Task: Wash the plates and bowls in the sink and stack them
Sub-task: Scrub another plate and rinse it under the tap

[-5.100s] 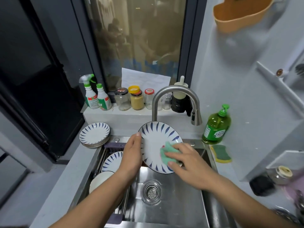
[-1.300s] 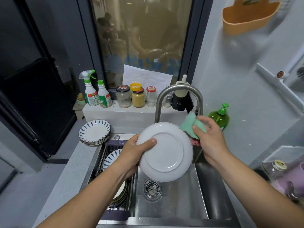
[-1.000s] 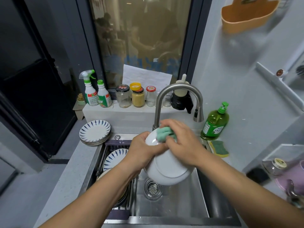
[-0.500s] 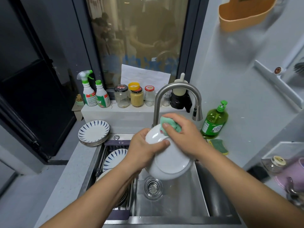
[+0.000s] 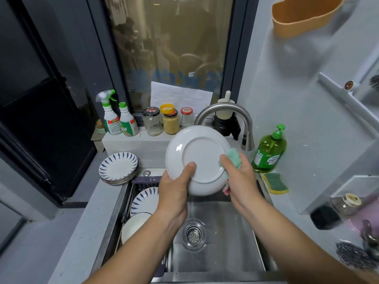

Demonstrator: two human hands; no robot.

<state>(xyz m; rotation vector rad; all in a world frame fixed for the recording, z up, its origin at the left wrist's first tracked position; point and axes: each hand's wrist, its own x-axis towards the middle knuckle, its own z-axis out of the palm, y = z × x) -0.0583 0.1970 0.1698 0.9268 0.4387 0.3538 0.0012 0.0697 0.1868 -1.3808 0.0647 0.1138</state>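
A white plate (image 5: 202, 152) is held upright over the steel sink (image 5: 223, 253), its plain underside facing me. My left hand (image 5: 174, 187) grips its lower left rim, thumb on the back. My right hand (image 5: 239, 177) holds a green cloth (image 5: 232, 159) against the plate's right edge. A stack of blue-patterned plates (image 5: 118, 168) sits on the counter at left. More plates and a bowl (image 5: 141, 210) lie in the rack on the sink's left side.
The curved tap (image 5: 229, 113) arches just behind the plate. A green soap bottle (image 5: 268, 150) and a yellow-green sponge (image 5: 275, 182) stand to the right. Spray bottles (image 5: 117, 119) and jars (image 5: 162, 121) line the ledge behind. A dark scourer (image 5: 352, 256) lies at far right.
The plate was turned from its patterned face to its white back. It now stands more upright, and my right hand with the cloth has slid from the top rim to the right edge.
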